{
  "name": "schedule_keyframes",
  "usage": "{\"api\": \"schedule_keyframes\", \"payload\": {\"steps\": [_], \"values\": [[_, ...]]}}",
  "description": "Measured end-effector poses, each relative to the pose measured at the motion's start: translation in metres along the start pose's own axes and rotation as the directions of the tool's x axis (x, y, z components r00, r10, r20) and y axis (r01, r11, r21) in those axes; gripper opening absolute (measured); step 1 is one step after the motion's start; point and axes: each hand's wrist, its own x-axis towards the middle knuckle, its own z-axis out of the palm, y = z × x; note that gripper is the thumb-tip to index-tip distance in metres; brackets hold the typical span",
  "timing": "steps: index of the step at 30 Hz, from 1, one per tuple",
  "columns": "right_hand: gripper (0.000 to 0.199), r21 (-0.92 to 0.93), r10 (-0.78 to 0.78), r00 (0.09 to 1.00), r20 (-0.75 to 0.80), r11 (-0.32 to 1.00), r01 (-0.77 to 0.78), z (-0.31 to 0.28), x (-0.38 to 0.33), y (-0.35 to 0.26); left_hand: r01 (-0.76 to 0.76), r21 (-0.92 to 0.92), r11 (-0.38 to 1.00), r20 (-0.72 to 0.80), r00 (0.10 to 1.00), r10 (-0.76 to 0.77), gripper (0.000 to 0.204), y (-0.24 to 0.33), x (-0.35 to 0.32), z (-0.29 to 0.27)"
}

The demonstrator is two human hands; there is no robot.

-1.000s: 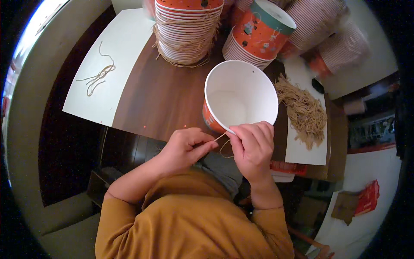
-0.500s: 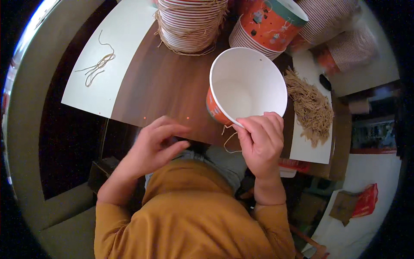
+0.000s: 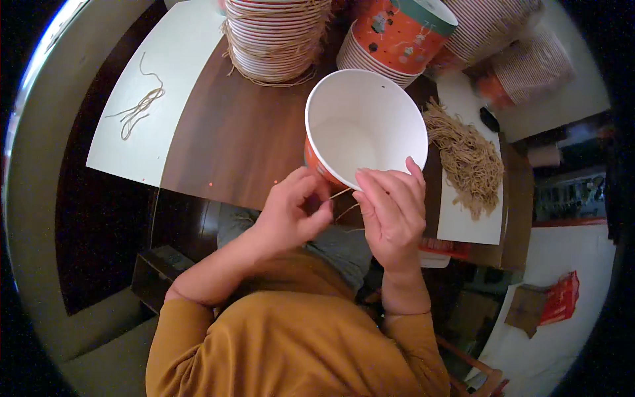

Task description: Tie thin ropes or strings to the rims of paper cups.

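A large paper bucket [image 3: 364, 122], white inside and orange outside, rests on the table's near edge, its mouth tilted toward me. My right hand [image 3: 393, 208] grips the near part of its rim, thumb and fingers closed over the edge. A thin tan string [image 3: 341, 193] hangs from the bucket's wall just below that rim, by the right fingers. Left of it, my left hand [image 3: 296, 206] pinches one strand of this string between thumb and fingers. Its fingertips are partly hidden, and a second strand curves below.
A tall stack of buckets [image 3: 274, 40] with tan strings stands behind. Right of it are an orange bucket [image 3: 397, 40] on another stack, and more stacks [image 3: 536, 63]. A heap of cut strings [image 3: 466, 159] lies at right; a few loose strings [image 3: 140, 104] lie at left.
My left hand has come right from open air to the string and closed on it. The right hand stays on the bucket's rim. The view has shifted slightly.
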Motion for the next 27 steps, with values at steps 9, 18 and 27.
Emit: {"api": "schedule_keyframes", "payload": {"steps": [9, 18, 27], "values": [[0.026, -0.155, -0.089, 0.967, -0.238, 0.987, 0.052, 0.001, -0.01, -0.003, 0.558, -0.407, 0.723, 0.358, 0.826, -0.436, 0.008, 0.01, -0.008, -0.027], [0.02, 0.517, 0.446, 0.894, -0.028, 0.772, -0.369, 0.007, -0.015, -0.007, 0.554, -0.226, 0.801, 0.466, 0.783, -0.411, 0.011, 0.033, 0.005, -0.027], [0.019, 0.642, 0.442, 0.475, 0.761, -0.617, -0.454, 0.028, -0.05, -0.035, 0.43, -0.627, 0.65, 0.285, 0.903, -0.322, 0.011, 0.023, 0.012, -0.011]]}}
